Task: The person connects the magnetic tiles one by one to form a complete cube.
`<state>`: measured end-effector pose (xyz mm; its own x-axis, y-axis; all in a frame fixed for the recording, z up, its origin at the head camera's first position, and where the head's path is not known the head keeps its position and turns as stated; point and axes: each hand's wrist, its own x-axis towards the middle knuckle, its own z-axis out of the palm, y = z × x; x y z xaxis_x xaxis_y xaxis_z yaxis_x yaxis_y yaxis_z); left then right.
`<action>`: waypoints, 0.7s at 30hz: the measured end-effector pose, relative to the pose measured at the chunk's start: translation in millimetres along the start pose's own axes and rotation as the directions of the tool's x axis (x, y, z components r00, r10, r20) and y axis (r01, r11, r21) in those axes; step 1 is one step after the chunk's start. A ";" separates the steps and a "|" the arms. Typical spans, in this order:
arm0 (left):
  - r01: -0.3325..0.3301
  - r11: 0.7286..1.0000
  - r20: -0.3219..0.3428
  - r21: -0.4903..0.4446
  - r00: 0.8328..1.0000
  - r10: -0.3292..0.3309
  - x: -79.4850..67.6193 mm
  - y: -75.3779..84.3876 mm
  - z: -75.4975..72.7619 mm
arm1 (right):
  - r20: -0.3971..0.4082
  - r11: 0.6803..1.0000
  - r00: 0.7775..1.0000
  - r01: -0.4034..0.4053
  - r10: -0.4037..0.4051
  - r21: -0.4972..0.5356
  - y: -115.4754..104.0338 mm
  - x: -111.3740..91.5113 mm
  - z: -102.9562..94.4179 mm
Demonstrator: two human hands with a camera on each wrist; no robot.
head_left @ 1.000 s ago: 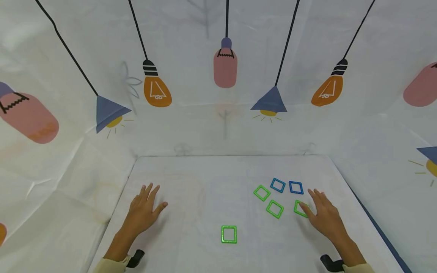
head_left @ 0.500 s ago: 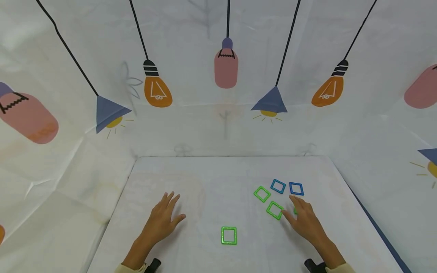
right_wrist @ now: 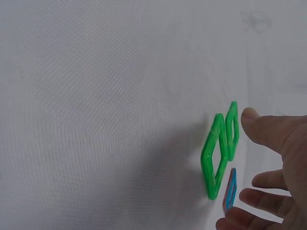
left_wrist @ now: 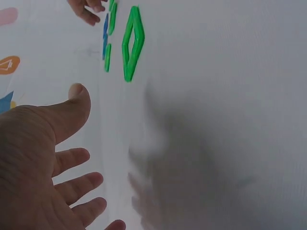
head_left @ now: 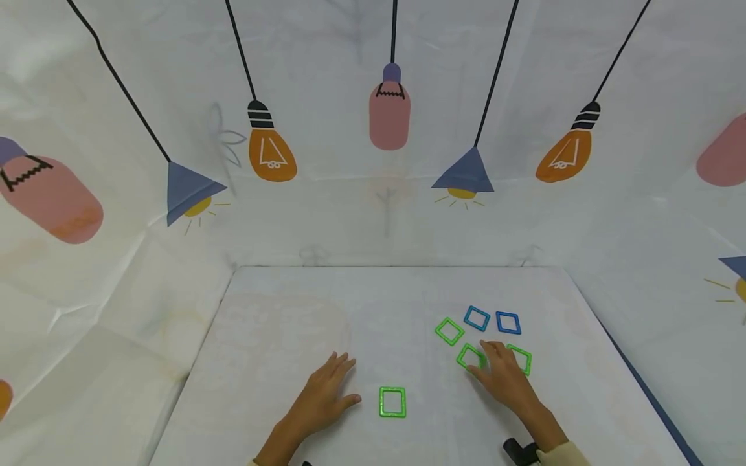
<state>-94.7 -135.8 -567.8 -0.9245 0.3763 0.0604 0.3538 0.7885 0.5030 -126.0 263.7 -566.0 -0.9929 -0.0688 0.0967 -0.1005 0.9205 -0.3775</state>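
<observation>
Several square plastic frames lie flat on the white table. One green square frame (head_left: 392, 389) is alone near the middle; my left hand (head_left: 322, 398) is just left of it, fingers spread, holding nothing. In the left wrist view the thumb (left_wrist: 79, 103) stands apart from that frame. At the right, my right hand (head_left: 506, 378) hovers over a second green frame (head_left: 462, 354), partly covering it. The right wrist view shows that frame (right_wrist: 207, 163) apart from the thumb (right_wrist: 259, 127). Another green frame (head_left: 530, 364) is partly hidden behind the right hand.
Beyond the right hand lie a green frame (head_left: 441, 325) and two blue square frames (head_left: 473, 309) (head_left: 509, 314). The white table (head_left: 291, 310) meets a white sheet wall (head_left: 332, 220) printed with lamps at the back and sides.
My left hand has moved right and nearer, up to the lone green frame. My right hand has moved left, from the rightmost green frame to the one beside it.
</observation>
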 end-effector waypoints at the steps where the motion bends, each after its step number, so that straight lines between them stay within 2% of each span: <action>1: -0.004 1.000 0.012 -0.009 1.000 0.004 0.8 3.5 2.9 | 0.000 1.000 1.000 0.003 -0.003 -0.002 -0.3 0.7 1.3; 6: -0.056 0.998 0.019 -0.015 0.998 0.056 2.3 15.6 16.2 | -0.003 1.000 1.000 0.015 -0.015 -0.011 -0.9 4.0 7.1; 11: -0.101 0.995 0.009 0.008 0.995 0.101 2.3 21.2 29.7 | 0.032 1.000 0.999 0.008 -0.008 0.005 -2.7 7.3 12.2; 21: -0.094 0.995 0.017 0.045 0.995 0.093 3.3 30.7 44.9 | 0.039 1.000 0.999 0.015 -0.014 -0.024 -5.3 12.4 17.8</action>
<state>-80.5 -88.5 -590.9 -0.8849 0.4566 0.0923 0.4452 0.7705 0.4562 -138.9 251.1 -579.2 -0.9931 -0.0967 0.0658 -0.1139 0.9284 -0.3536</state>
